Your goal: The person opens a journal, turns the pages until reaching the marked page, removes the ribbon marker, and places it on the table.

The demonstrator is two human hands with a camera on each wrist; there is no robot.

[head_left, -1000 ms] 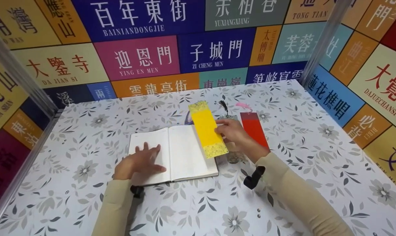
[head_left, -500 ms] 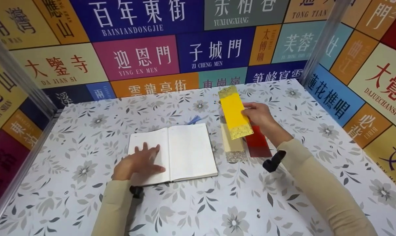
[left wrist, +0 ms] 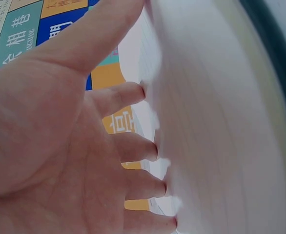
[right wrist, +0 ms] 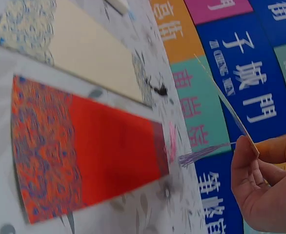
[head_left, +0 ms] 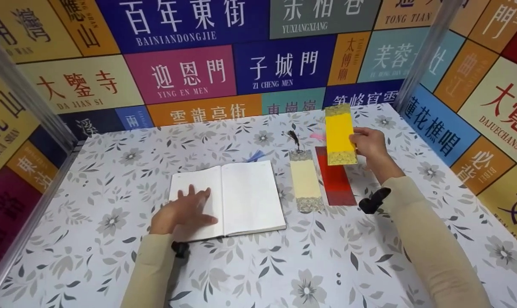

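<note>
My right hand (head_left: 372, 147) pinches a yellow bookmark (head_left: 340, 134) by its right edge, holding it up over the far right of the table. In the right wrist view the bookmark (right wrist: 228, 107) appears nearly edge-on, with a purple tassel (right wrist: 204, 153) hanging from it. Below it lies a red bookmark (head_left: 339, 186) with a pink tassel, partly covered in the head view. Left of that is a cream bookmark (head_left: 306, 177) with a dark tassel. My left hand (head_left: 185, 214) rests with spread fingers on the left page of an open notebook (head_left: 252, 196); its fingertips touch the paper.
A floral cloth covers the table (head_left: 241, 273). A blue tassel (head_left: 255, 156) sticks out beyond the notebook's far edge. Panels with large printed characters (head_left: 179, 75) stand along the back and both sides, with clear corner posts (head_left: 429, 51).
My right hand has carried the yellow bookmark rightward and away, from over the notebook's right page to above the red bookmark. My left hand has stayed on the left page.
</note>
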